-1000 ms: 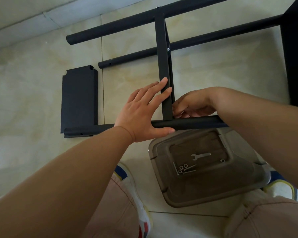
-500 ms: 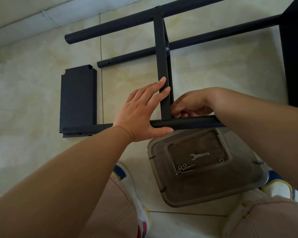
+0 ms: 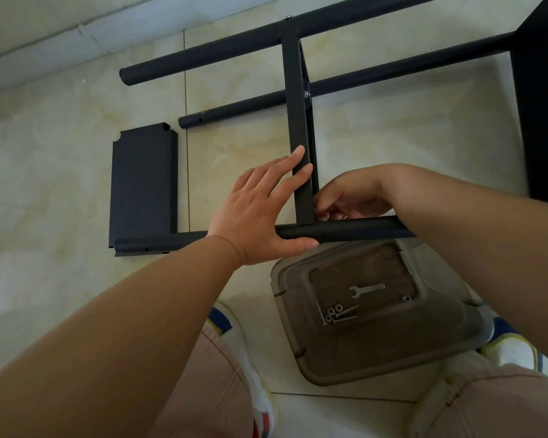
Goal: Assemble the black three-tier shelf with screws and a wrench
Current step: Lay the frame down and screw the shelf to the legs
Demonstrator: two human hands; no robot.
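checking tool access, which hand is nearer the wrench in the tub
Right. The right hand works at the shelf joint, almost straight above the wrench; the left hand braces the frame farther to its left.

No legible text (anywhere at all)

left side: open tile floor [image 3: 45,191], only the loose shelf panel [image 3: 143,184] lying flat there
middle: near pole [image 3: 345,230] and upright shelf panel [image 3: 298,128] box in the corner
near side: plastic bin [image 3: 386,358] sits just beside the near pole, between both shoes
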